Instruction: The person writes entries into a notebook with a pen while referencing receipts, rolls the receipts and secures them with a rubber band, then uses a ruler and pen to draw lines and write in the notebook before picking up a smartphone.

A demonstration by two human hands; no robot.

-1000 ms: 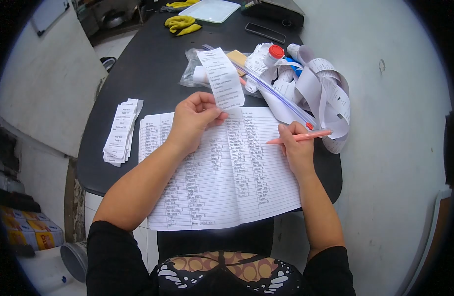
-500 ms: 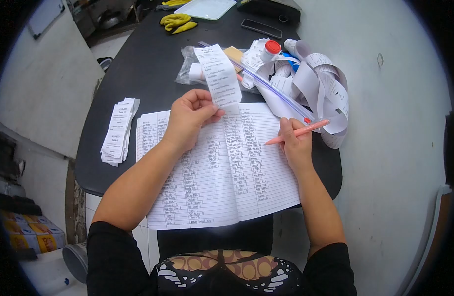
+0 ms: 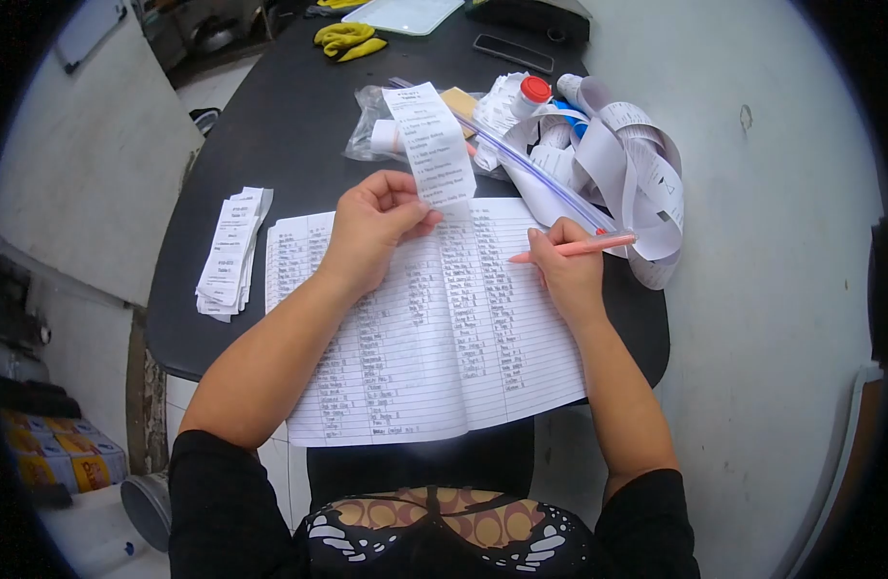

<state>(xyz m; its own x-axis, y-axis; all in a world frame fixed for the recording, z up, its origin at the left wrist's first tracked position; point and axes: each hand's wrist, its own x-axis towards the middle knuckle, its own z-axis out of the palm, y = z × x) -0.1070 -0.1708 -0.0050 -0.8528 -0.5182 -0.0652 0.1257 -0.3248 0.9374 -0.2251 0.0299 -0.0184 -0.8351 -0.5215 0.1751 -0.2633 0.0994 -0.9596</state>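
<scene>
Pinched in my left hand [image 3: 378, 230] is the lower end of a printed receipt [image 3: 429, 145], raised above the top of the open notebook [image 3: 521, 386]. My right hand [image 3: 571, 268] is closed around a pink pen [image 3: 584, 246], its tip over the handwritten columns of the right page. Handwriting fills much of both lined pages. A stack of receipts [image 3: 233, 253] lies left of the notebook. Beyond the notebook, curled paper rolls [image 3: 646, 183] lie beside a red-capped container [image 3: 534, 91] and a long clear plastic piece with a purple edge [image 3: 535, 169].
On the black table [image 3: 270, 145] are a phone [image 3: 513, 53], yellow gloves [image 3: 347, 41], a white tray [image 3: 405, 13] and a plastic bag [image 3: 365, 130]. A dark device [image 3: 535, 17] sits at the far end. The wall [image 3: 752, 289] borders the table's right side.
My right hand and the pen have moved slightly left and up over the right page. The receipt stays in my left hand, having shifted only a little.
</scene>
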